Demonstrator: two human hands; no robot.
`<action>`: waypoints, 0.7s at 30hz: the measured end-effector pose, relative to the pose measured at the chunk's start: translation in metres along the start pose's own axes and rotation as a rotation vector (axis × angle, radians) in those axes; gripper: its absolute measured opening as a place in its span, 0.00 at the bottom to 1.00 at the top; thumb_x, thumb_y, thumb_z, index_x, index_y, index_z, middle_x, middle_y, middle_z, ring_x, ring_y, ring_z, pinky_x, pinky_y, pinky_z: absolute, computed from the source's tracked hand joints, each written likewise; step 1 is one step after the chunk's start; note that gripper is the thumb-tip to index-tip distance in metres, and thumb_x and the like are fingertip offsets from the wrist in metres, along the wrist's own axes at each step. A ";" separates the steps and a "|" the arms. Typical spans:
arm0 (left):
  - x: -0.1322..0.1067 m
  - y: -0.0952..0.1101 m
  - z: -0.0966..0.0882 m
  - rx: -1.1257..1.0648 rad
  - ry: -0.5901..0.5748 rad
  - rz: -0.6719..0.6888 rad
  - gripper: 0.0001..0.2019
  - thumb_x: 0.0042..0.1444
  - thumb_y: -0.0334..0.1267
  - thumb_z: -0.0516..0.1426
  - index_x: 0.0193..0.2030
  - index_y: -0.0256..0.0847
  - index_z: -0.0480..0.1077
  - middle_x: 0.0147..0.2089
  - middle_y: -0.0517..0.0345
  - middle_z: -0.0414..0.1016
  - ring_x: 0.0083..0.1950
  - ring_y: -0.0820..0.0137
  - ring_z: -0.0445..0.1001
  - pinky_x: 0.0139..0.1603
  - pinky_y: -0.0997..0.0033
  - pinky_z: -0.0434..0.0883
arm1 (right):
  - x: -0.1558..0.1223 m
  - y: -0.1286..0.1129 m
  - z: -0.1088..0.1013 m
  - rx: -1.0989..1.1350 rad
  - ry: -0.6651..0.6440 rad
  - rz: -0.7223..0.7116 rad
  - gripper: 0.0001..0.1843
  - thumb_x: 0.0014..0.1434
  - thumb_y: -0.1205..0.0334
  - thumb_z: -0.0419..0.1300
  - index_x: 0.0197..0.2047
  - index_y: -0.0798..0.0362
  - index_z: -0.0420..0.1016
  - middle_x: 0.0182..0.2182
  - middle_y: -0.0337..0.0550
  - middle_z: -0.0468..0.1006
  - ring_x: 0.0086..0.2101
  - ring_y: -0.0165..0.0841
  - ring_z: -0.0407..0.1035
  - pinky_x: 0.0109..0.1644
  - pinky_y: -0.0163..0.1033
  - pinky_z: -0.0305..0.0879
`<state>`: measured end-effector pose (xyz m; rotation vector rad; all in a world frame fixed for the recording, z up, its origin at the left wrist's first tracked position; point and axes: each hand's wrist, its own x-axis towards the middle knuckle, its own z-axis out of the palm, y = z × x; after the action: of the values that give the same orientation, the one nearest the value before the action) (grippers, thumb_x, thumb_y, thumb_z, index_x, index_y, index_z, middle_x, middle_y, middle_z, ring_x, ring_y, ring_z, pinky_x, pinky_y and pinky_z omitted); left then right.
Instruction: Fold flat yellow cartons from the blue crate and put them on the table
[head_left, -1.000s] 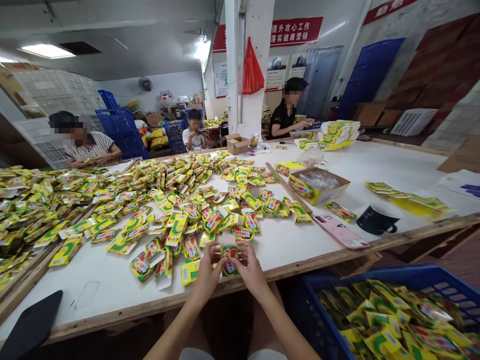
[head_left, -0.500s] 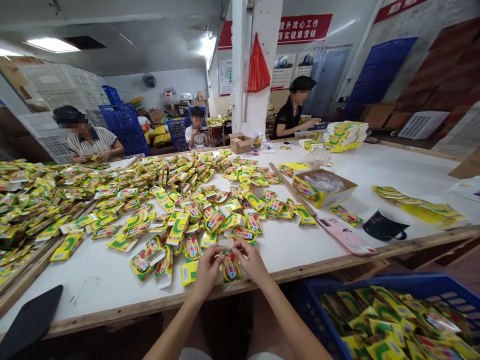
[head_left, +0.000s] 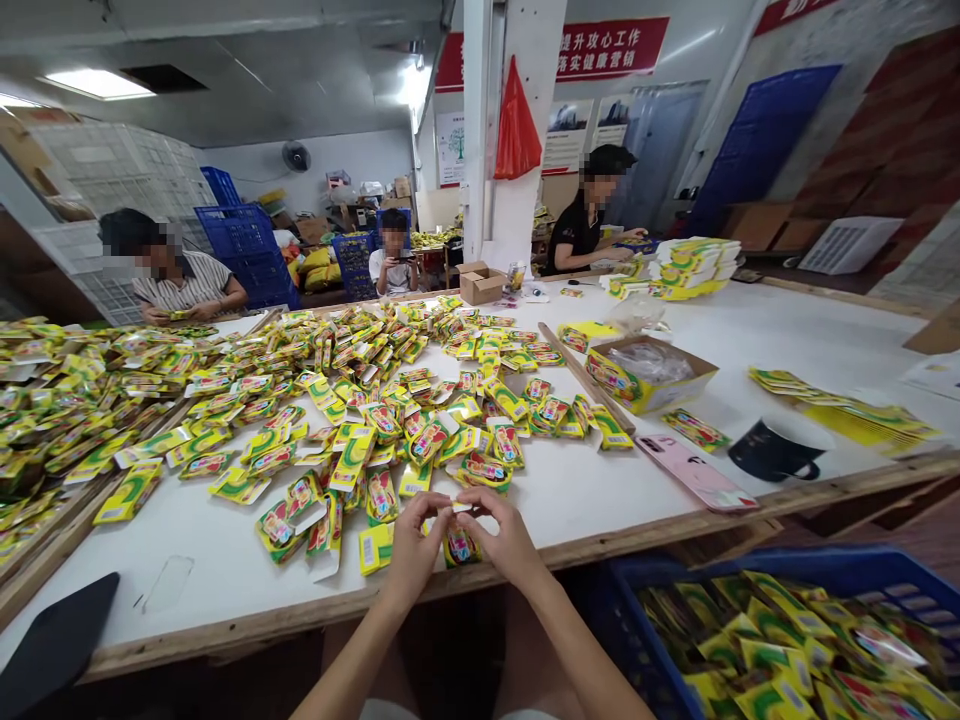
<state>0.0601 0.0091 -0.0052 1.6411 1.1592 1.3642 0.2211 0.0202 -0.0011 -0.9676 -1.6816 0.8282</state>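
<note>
At the table's front edge, my left hand (head_left: 420, 540) and my right hand (head_left: 499, 535) close around one small yellow-green carton (head_left: 462, 548) printed with red. It stands upright, and the fingers and thumbs of both hands meet at its top end, which they partly cover. Just left of my left hand lies a yellow carton with a barcode (head_left: 376, 548). Beyond my hands a loose heap of the same small cartons (head_left: 431, 440) spreads over the white tabletop, several with open white flaps.
A blue crate (head_left: 637, 620) full of cartons stands below the edge at right. On the table are a pink phone (head_left: 697, 472), a dark mug (head_left: 776, 447), an open display box (head_left: 649, 375) and a black phone-like slab (head_left: 64, 635). Co-workers sit across the table.
My fingers have moved inward over the top of the carton, covering more of its front, and the thumbs now come together there. The camera view has shifted slightly.
</note>
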 end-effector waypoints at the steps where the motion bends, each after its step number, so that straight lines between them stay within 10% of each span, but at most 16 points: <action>1: -0.001 0.001 0.001 0.017 0.016 -0.007 0.07 0.57 0.39 0.56 0.39 0.40 0.72 0.40 0.52 0.74 0.44 0.65 0.73 0.45 0.66 0.70 | -0.001 -0.001 0.000 -0.019 0.013 -0.002 0.07 0.60 0.61 0.57 0.40 0.51 0.75 0.40 0.44 0.77 0.41 0.36 0.71 0.44 0.39 0.69; 11: 0.008 0.008 0.007 0.005 0.069 -0.118 0.09 0.56 0.43 0.57 0.35 0.38 0.73 0.31 0.57 0.74 0.32 0.70 0.71 0.34 0.72 0.67 | 0.012 -0.005 0.000 -0.153 0.021 0.031 0.10 0.64 0.58 0.53 0.36 0.50 0.74 0.31 0.42 0.77 0.33 0.35 0.71 0.38 0.38 0.66; 21: -0.015 -0.001 0.003 0.022 -0.056 -0.047 0.11 0.58 0.40 0.56 0.46 0.42 0.73 0.42 0.53 0.76 0.42 0.65 0.74 0.43 0.67 0.71 | -0.011 0.003 0.014 -0.073 0.075 -0.004 0.08 0.62 0.63 0.53 0.41 0.49 0.74 0.38 0.43 0.78 0.41 0.37 0.72 0.46 0.40 0.68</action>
<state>0.0623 -0.0044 -0.0117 1.6466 1.1770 1.2727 0.2103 0.0103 -0.0125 -1.0328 -1.6580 0.7231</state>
